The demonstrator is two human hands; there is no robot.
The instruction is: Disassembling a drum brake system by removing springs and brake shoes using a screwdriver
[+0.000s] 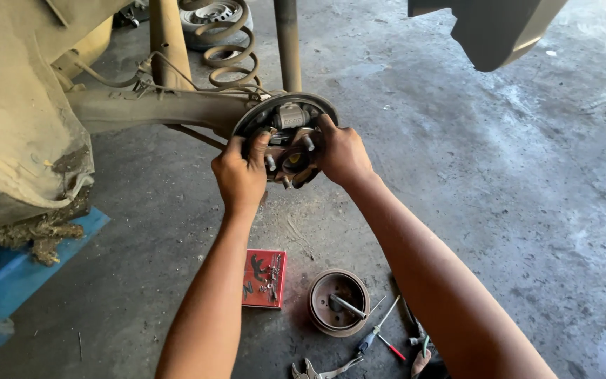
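**A:** Where are the hands?

**B:** Both are on the wheel hub (293, 156), which sits at the end of the dusty axle beam (156, 107), just above the middle of the view; the left hand (241, 170) grips it from nine o'clock, fingers curled and pressed together over the edge of the round backing plate (317, 105); the right hand (342, 153) holds it from three o'clock, fingers wrapped inward around the hub, thumb up along the plate's rim; how far the fingertips reach behind I cannot tell.

**A:** Any packages on the floor?

**B:** One; a flat red box (264, 278), roughly square, lies on the concrete at six o'clock from the hub, between the two forearms; it bears dark markings and small metal parts rest on its top.

**A:** And beside it?

**B:** At three o'clock from the box, just beside it, a rusty brake drum (338, 302) lies open side up with a metal tool inside; screwdrivers (380, 333) and pliers (320, 370) lie at five o'clock from the drum; a blue board (8, 277) lies at the far left under the caked wheel arch (15, 126); a coil spring (229, 42) hangs at eleven o'clock from the hub.
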